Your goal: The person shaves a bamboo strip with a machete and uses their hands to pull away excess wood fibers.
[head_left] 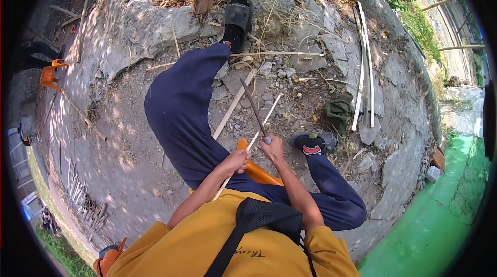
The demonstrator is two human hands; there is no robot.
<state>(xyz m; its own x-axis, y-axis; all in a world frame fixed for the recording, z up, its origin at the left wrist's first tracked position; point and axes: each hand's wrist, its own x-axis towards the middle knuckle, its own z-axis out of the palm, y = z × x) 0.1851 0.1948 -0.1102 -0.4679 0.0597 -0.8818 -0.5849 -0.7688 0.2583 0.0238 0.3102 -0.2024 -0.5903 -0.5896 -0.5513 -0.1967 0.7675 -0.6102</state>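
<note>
My left hand (237, 162) is closed around a thin pale bamboo strip (268, 116). The strip slants from beside my body up and away to the right, over the gravelly ground. My right hand (272, 150) grips a long, narrow knife (253, 104) by its handle, most of which the fingers hide. Its dark blade points away and to the left, close to the strip; whether they touch I cannot tell. Both hands are above my lap, near an orange plastic seat (261, 173) that shows between my legs.
Longer pale strips (364, 70) lie at the right, and a wider strip (234, 105) lies between my feet. A dark green cloth bundle (337, 113) rests by my right shoe. An orange chair (51, 76) and piled bamboo pieces (85, 203) are at the left.
</note>
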